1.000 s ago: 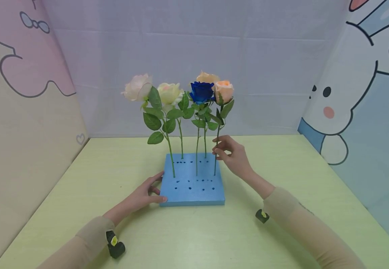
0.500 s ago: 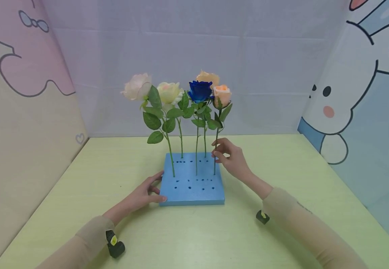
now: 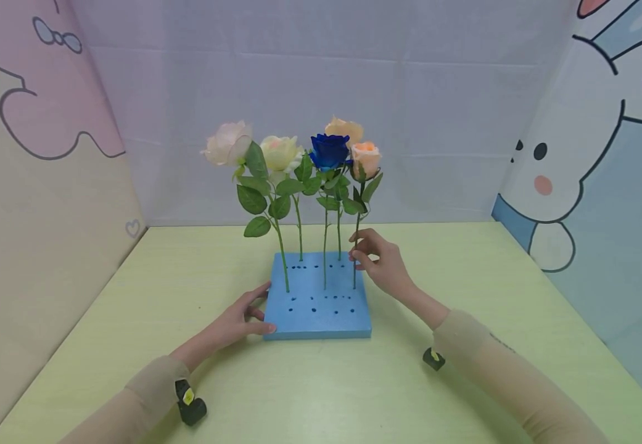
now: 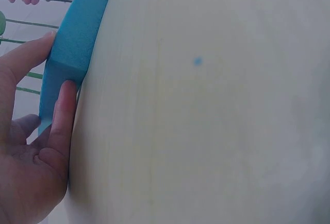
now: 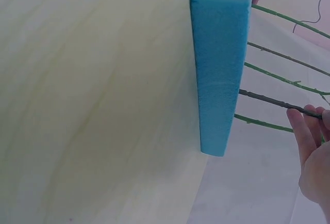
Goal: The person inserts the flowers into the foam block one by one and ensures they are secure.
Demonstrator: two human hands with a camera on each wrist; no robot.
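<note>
A blue foam block (image 3: 315, 324) with rows of small holes lies on the table. Upright in its right part stands a peach rose (image 3: 365, 159); my right hand (image 3: 388, 264) pinches its dark stem (image 5: 268, 99) between thumb and fingers, above the block. My left hand (image 3: 233, 319) rests against the block's left side, fingers spread along it and thumb at the front corner. Also standing in the block are a blue rose (image 3: 329, 152), a pale pink rose (image 3: 226, 145), a cream flower (image 3: 279, 154) and, partly hidden behind the blue one, a yellowish flower (image 3: 345, 128).
The pale green table (image 3: 321, 388) spreads around the block. A plain curtain-like backdrop (image 3: 309, 80) closes off the back. Cartoon-printed panels (image 3: 604, 166) flank both sides. Green leaves (image 3: 251, 200) stick out between the stems, close to one another.
The peach rose has sunk slightly and shifted a little left, with my right hand lowering along with it. The blue rose head has leaned a little left. My left hand stays put.
</note>
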